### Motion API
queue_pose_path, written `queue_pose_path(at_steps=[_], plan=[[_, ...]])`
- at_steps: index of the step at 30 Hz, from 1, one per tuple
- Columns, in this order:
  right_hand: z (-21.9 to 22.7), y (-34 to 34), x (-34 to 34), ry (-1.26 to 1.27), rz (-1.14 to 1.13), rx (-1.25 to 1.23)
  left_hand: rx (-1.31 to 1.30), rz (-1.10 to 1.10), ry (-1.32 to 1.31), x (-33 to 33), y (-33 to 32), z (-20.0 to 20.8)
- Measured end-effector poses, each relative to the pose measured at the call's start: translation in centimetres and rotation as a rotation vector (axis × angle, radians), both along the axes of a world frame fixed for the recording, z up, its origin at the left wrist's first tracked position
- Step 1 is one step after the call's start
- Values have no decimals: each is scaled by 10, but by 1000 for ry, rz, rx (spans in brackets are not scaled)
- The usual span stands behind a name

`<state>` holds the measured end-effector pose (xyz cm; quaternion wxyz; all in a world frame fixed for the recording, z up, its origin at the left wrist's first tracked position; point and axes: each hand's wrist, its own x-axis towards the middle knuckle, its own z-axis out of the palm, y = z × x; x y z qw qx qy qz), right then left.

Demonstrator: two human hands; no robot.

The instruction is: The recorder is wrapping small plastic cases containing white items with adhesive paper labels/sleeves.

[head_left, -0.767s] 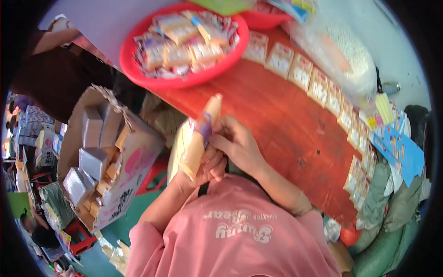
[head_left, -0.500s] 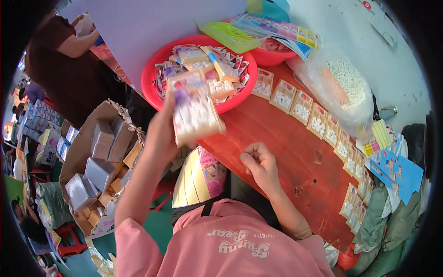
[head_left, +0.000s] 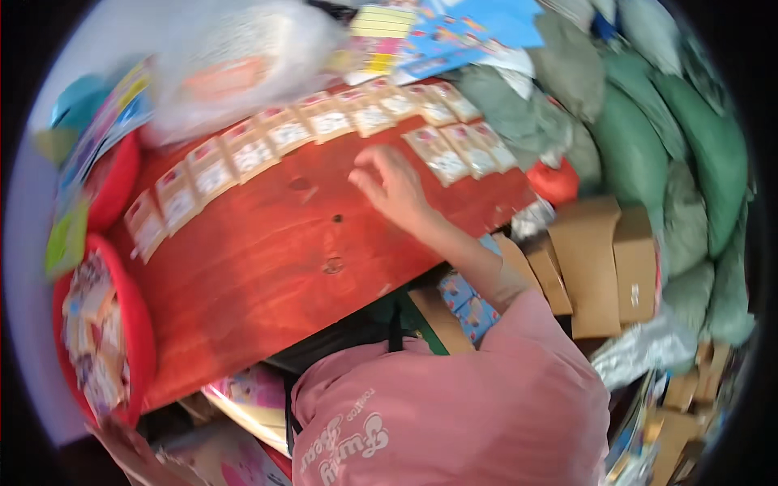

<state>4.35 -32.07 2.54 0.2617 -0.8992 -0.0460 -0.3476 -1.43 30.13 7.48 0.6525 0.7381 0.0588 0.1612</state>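
Note:
My right hand (head_left: 393,185) hovers over the red-brown tabletop (head_left: 275,267), fingers loosely curled, with a gap between thumb and forefinger and nothing visible in it. Beyond it, several small tan trays of white pieces (head_left: 247,150) stand in a curved row along the far side. A shorter group of similar trays (head_left: 442,154) lies to the right of that hand. At the lower left, my left hand (head_left: 126,445) is smeared by motion beside the red basin (head_left: 144,340). Filled trays and packets (head_left: 97,332) are heaped in the basin. Whether the left fingers hold anything is unclear.
A clear bag of white pieces (head_left: 243,65) sits behind the row. Blue printed sheets (head_left: 470,32) lie farther right. Green sacks (head_left: 640,154) and cardboard boxes (head_left: 587,267) crowd the right side. Another red basin (head_left: 117,186) stands at the far left.
My view has swung to the right along the table. The left hand, which held up a filled tray, is now low beside the basin. The right hand's thumb and forefinger have parted.

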Motion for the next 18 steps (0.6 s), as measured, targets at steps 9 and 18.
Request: queue_pose_path(at_steps=[9,18], plan=[[-17,-239,-35,349,-927,-476,-14,176,239,-2,-195,6],[-43,-261,-53,754,-790,18,-80,-295,368,-10,-234,-37]])
